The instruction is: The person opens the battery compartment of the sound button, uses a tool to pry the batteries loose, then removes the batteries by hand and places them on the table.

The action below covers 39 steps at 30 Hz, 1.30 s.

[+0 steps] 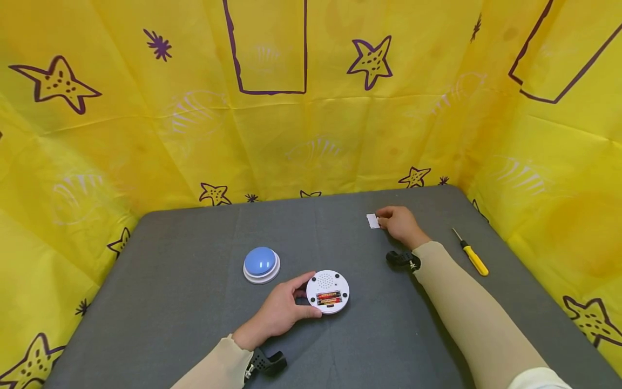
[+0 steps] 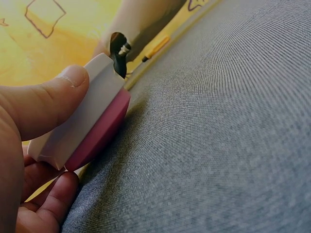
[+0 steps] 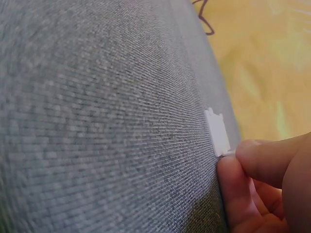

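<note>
Left hand, fingers curled, grips upturned pink button, batteries showing, lower centre of frame. Right hand pinches white cover right of centre. Blue button sits left of centre, screwdriver at right on bench.

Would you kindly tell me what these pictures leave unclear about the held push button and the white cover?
Head view: lettering on the batteries, too small to read.
Head view: pink dome, hidden by its white base.
Right wrist view: pinched end of the white cover, hidden by the right hand.
</note>
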Each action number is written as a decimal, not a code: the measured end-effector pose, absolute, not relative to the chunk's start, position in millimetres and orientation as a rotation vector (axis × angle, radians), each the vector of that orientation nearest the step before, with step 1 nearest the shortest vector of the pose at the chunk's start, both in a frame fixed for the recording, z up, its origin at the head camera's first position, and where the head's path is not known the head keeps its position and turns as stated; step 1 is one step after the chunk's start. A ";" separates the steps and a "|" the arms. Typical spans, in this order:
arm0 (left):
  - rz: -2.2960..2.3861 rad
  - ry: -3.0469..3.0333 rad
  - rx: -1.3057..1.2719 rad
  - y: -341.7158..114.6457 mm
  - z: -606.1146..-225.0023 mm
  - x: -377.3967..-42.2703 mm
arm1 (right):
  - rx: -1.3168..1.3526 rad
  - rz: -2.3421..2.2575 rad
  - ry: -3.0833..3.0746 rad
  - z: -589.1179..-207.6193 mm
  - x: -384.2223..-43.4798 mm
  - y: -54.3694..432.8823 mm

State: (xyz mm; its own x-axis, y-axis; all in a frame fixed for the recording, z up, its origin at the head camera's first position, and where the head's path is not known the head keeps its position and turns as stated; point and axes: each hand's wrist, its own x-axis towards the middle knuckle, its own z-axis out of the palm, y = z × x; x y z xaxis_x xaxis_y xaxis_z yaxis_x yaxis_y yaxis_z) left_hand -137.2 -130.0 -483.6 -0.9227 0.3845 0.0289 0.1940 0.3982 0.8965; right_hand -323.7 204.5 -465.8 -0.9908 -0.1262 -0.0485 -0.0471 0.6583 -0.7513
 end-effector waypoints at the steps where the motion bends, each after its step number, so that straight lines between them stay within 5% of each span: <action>1: 1.546 2.468 0.516 -129.9 -483.4 -137.0 | -0.144 -1.262 2.771 -466.3 -323.6 204.6; 17: 1.544 2.474 0.518 -129.8 -484.8 -138.3 | 0.120 -1.779 2.404 -472.7 -308.4 217.2; 39: 1.532 2.481 0.521 -130.3 -484.2 -137.1 | 0.032 -2.254 1.827 -435.4 -236.9 310.2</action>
State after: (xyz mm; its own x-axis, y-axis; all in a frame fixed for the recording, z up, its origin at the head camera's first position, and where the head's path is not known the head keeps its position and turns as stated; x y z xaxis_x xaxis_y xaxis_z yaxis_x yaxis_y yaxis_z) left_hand -137.1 -130.3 -484.2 -0.9224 0.3850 0.0308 0.2000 0.4079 0.8909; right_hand -236.9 310.2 -435.4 -0.9711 -0.1709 -0.1663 0.1981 -0.1896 -0.9617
